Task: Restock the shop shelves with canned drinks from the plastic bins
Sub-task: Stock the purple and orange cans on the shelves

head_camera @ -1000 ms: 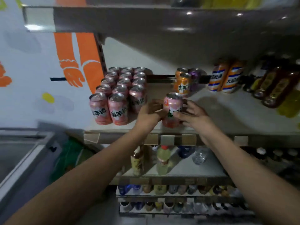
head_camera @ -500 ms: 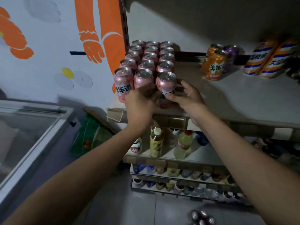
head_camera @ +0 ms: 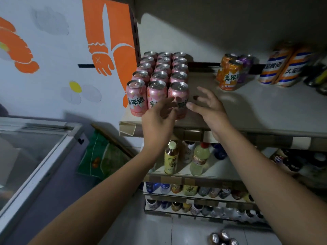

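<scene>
Several pink cans stand in three tight rows at the left end of the white shelf [head_camera: 265, 114]. The front right pink can [head_camera: 178, 93] stands upright at the shelf's edge. My left hand [head_camera: 157, 121] hovers just in front of it with fingers spread, holding nothing. To the can's right, my right hand [head_camera: 208, 106] is open too, its fingers apart and off the can. A few more cans [head_camera: 222, 237] show on the floor at the bottom edge; no bin is in view.
Orange cans [head_camera: 229, 75] and a purple one stand further right on the same shelf, then orange-and-blue packs [head_camera: 284, 68]. Lower shelves hold bottles [head_camera: 170, 160]. A glass-topped freezer [head_camera: 31, 156] stands at the left, by a painted wall.
Both hands carried the pink can left to the front right of the pink block, set it down and let go. My view has shifted left and down.
</scene>
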A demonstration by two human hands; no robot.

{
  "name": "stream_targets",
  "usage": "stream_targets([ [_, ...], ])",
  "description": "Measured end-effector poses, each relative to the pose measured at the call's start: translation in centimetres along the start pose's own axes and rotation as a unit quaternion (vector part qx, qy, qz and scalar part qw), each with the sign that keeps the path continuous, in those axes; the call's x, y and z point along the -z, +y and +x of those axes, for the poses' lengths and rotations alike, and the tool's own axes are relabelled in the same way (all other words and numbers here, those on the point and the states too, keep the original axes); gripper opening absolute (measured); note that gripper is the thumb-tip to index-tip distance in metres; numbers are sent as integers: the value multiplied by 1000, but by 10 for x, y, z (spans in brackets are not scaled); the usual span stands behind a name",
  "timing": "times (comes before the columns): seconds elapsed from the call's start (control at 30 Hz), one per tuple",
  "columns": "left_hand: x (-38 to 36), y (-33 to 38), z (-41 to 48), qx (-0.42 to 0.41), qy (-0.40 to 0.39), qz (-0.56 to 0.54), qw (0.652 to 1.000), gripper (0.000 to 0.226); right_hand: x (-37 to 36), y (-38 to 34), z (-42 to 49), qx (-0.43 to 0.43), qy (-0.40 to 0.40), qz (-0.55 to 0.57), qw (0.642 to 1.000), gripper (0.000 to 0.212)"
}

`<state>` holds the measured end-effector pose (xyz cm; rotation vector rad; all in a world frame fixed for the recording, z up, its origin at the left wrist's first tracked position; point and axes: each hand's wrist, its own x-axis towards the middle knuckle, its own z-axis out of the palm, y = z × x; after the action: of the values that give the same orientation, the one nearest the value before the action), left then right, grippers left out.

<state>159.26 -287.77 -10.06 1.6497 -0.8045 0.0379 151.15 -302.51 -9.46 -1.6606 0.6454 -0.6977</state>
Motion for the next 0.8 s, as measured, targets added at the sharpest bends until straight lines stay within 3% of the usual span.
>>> stream_targets([
  [0.27, -88, 79, -18, 24, -200, -157, 967, 40, 132, -33, -75, 10, 81, 40, 996, 53],
  [0.47, -185, 178, -81, 38, -328, -317, 889, 39, 245, -57, -182, 52, 292, 42, 954, 53],
  [0.73, -268, 309, -214, 4, -513, -411, 753, 45, 348, -90, -339, 87, 483, 27, 871, 48],
  [0.8, -275, 326, -236, -9, -537, -416, 734, 43, 362, -96, -368, 84, 511, 11, 856, 47],
])
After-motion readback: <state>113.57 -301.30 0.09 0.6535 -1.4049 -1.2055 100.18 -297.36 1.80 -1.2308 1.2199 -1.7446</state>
